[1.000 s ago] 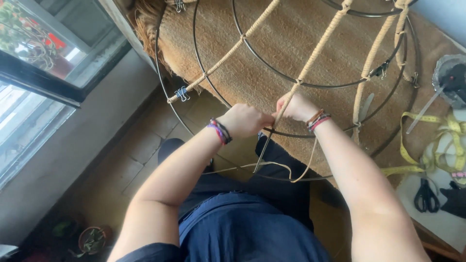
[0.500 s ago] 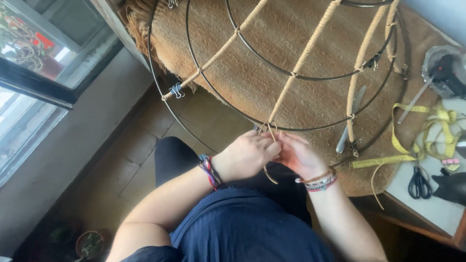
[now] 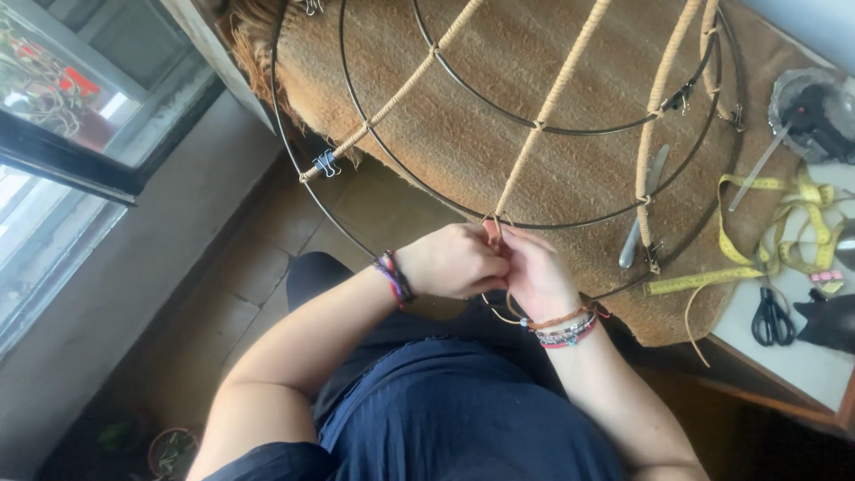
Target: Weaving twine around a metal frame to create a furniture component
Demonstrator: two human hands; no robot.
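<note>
A large round wire frame (image 3: 419, 183) of dark metal rings lies tilted over a brown woven mat (image 3: 499, 80). Several of its spokes are wrapped in tan cord (image 3: 543, 107). My left hand (image 3: 454, 260) and my right hand (image 3: 537, 272) meet at the lower end of one wrapped spoke, where it crosses a ring. Both pinch the loose tan cord there, and a loop of it hangs below my right wrist. Each wrist wears beaded bracelets.
Small binder clips (image 3: 326, 163) grip the frame's rim. A table knife (image 3: 643, 207) lies on the mat. On the white table at right are a yellow tape measure (image 3: 784, 214), black scissors (image 3: 771, 313) and a round dish (image 3: 815, 102). A window (image 3: 62, 116) is at left.
My hands have come down the spoke to its lower crossing and closed together on the cord. The view has shifted, so the frame now sits higher in the picture.
</note>
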